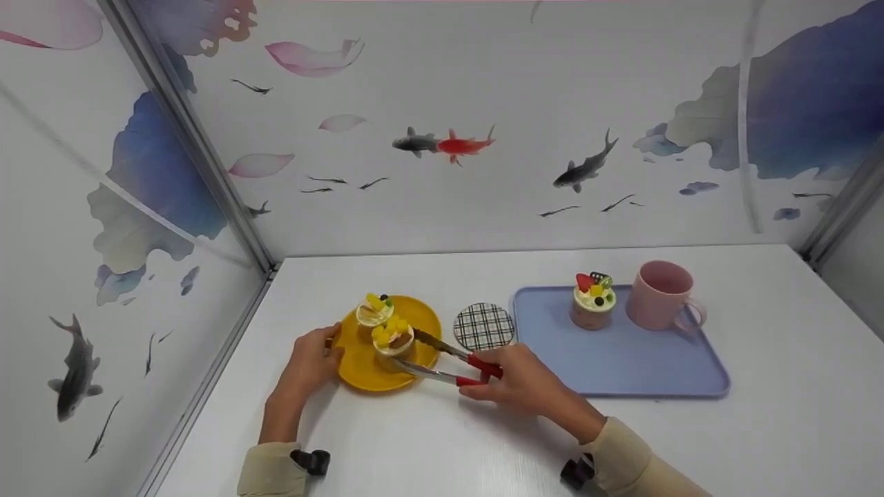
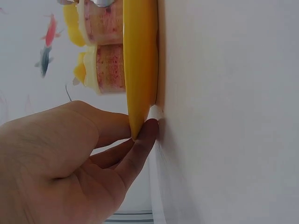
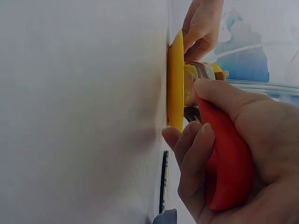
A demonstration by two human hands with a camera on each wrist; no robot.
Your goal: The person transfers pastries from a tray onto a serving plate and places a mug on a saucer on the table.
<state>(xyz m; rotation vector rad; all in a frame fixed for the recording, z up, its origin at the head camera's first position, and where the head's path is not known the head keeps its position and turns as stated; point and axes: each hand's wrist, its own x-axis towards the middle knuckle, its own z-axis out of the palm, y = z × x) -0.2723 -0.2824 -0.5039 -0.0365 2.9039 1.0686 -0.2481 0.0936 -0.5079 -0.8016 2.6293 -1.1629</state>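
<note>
My left hand pinches the left rim of a yellow plate, thumb above and fingers below in the left wrist view. Two small cupcakes stand on that plate: a front cupcake topped with yellow fruit pieces, and a rear cupcake with cream and fruit. Red-handled metal tongs are gripped in my right hand. Their tips lie on either side of the front cupcake, low over the plate. In the right wrist view, the red handle sits between thumb and curled fingers.
A round plaid coaster lies between the plate and a blue-lavender tray. On the tray stand another fruit-topped cupcake and a pink mug. Painted panels enclose the white table's back and sides.
</note>
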